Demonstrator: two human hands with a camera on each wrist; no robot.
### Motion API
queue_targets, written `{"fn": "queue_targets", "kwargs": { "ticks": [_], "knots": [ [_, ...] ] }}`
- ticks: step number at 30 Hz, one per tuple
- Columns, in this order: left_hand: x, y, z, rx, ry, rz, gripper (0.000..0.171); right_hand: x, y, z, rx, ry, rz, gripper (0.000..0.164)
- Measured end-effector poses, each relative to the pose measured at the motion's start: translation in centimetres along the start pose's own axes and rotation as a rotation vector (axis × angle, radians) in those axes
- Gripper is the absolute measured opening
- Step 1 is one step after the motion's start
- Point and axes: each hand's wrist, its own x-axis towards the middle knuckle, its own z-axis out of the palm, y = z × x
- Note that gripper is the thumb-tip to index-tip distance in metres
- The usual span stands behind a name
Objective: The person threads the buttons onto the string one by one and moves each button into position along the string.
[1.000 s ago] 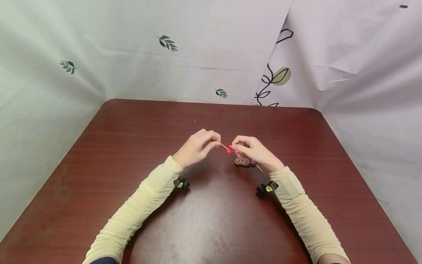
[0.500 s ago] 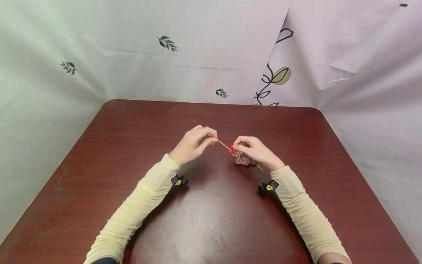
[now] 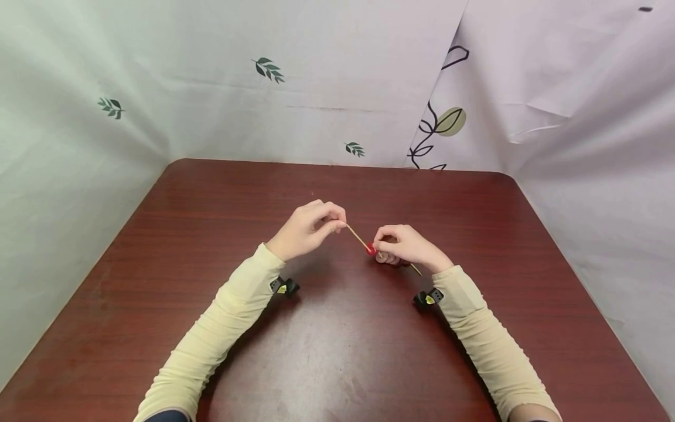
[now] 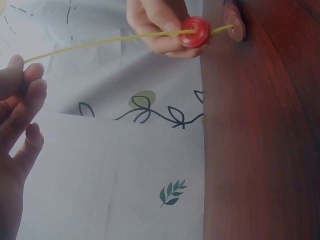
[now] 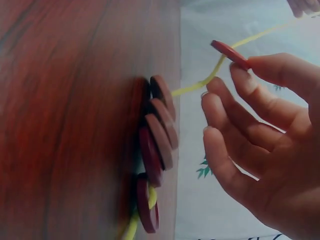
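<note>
A yellow cord [image 4: 100, 42] runs taut through a red button [image 4: 195, 32]. Between thumb and fingertips my left hand [image 3: 310, 230] pinches the cord's far end, raised above the table. My right hand [image 3: 410, 246] holds the red button by its edge between thumb and index finger, its other fingers loosely bent. Several brown and dark red buttons [image 5: 161, 127] lie tilted in a row on the same cord, close below the right hand. In the head view that hand partly hides them. The cord's other end [image 3: 416, 269] sticks out beyond the row.
The dark red wooden table [image 3: 327, 351] extends around both hands. White cloth [image 3: 221, 88] with leaf prints hangs behind it and along its sides. Small black cameras [image 3: 285, 286] are strapped at both wrists, over pale yellow sleeves [image 3: 211, 328].
My left hand has drawn the cord out to the left, lengthening the stretch before the red button. My right hand has lowered the red button along the cord, close to the row.
</note>
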Motion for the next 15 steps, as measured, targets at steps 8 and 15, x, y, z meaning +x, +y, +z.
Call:
{"fn": "queue_targets", "kwargs": {
  "ticks": [8,15],
  "knots": [
    [0.0,-0.1,-0.2,0.046,-0.009,0.036,0.012,0.3,0.4,0.1,-0.174,-0.02,-0.059,0.01],
    [0.1,0.0,-1.2,0.04,-0.012,0.016,0.012,0.3,0.6,0.1,-0.246,-0.016,-0.09,0.011]
  ]
}}
